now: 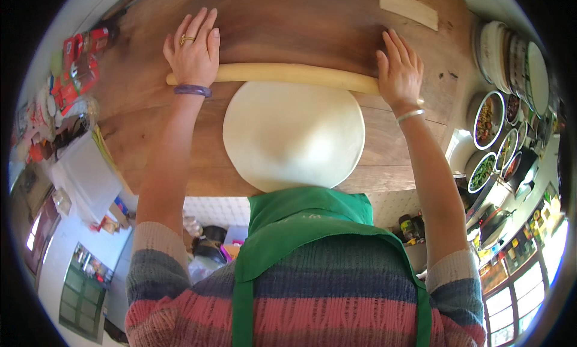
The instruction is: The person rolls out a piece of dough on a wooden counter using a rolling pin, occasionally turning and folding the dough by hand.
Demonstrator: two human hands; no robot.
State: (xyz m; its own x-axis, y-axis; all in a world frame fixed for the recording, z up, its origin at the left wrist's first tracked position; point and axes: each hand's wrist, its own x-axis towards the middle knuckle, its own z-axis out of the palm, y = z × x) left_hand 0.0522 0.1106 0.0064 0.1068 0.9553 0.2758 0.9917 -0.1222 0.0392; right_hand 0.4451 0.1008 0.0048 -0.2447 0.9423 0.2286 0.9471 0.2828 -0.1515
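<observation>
A long wooden rolling pin [293, 72] lies crosswise over the far edge of a round, flat sheet of dough [293, 135]. The dough rests on a brown wooden worktop [387, 135], its near edge at the green apron [315, 216]. My left hand [194, 54] lies palm down over the pin's left end, fingers extended, a ring on one finger and a purple bangle at the wrist. Over the right end is my right hand [401, 69], also flat with extended fingers, a silver-coloured bangle below it. Neither hand is wrapped round the pin.
A pale flat strip [408, 8] lies at the far right of the worktop. Stacked plates [500, 58] and bowls of chopped food [489, 120] stand to the right. Red packages [81, 67] and a white plastic container [85, 175] are on the left.
</observation>
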